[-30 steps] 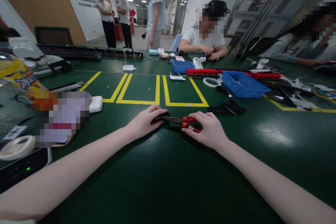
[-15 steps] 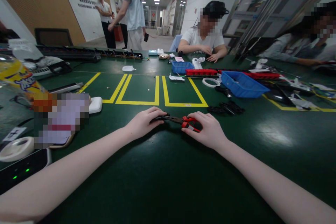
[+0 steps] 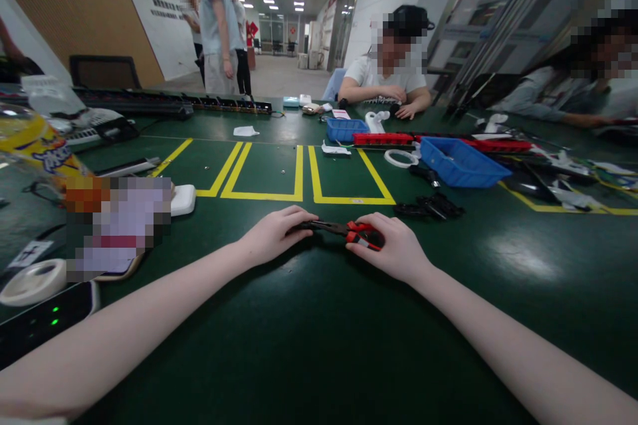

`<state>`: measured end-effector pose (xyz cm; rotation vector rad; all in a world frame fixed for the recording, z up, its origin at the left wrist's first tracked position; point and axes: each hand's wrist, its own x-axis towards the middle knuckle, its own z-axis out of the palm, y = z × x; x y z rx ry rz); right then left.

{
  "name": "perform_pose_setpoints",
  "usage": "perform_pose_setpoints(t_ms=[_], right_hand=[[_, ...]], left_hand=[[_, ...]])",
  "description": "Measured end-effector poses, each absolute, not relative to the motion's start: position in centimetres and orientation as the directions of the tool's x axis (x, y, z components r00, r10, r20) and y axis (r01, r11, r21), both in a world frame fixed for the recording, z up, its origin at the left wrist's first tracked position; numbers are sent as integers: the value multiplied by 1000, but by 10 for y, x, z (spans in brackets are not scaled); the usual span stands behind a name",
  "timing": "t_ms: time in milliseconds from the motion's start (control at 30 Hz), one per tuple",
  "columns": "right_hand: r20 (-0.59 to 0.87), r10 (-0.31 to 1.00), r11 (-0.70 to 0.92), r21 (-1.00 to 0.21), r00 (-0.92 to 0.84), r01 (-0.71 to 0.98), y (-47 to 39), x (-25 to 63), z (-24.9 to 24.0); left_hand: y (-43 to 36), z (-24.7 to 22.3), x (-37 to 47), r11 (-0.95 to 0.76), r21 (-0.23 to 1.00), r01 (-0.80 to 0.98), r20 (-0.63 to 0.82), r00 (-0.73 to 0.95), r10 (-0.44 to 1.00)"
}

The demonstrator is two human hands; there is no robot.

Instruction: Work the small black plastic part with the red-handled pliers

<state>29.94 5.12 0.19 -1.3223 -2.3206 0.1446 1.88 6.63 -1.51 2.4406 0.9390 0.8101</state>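
Red-handled pliers (image 3: 363, 235) lie sideways between my two hands, just above the green table (image 3: 289, 319). My right hand (image 3: 396, 246) is closed round their red handles. The dark jaws point left, to the fingertips of my left hand (image 3: 279, 232), which pinch a small dark piece at the jaw tips; its shape is mostly hidden by the fingers. Several black parts (image 3: 431, 206) lie in a pile beyond my right hand. Yellow tape outlines (image 3: 262, 196) mark the table in front of both hands.
At the left are a drink bottle (image 3: 44, 153), a phone (image 3: 122, 232), a white case (image 3: 183, 200) and a tape roll (image 3: 34, 282). Blue trays (image 3: 461, 163) and red strips (image 3: 383, 139) lie at the back right. A person (image 3: 383, 73) sits across the table.
My hands and the pliers have barely moved. In the background, a standing person has shifted to the left.
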Motion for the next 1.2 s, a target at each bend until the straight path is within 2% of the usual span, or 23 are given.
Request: perform_pose_setpoints(t_ms=[233, 567, 833, 1200], right_hand=[[340, 818, 564, -319, -463, 762, 52, 301, 2], [384, 790, 592, -275, -478, 757, 49, 299, 2], [423, 756, 619, -215, -499, 755, 49, 299, 2], [346, 794, 590, -241, -499, 771, 46, 297, 5]], left_hand=[[65, -12, 19, -686, 577, 442, 310, 659, 685], [67, -12, 18, -704, 586, 401, 331, 675, 660], [67, -10, 19, -671, 629, 393, 360, 617, 699], [68, -12, 18, -675, 625, 391, 352, 631, 691]])
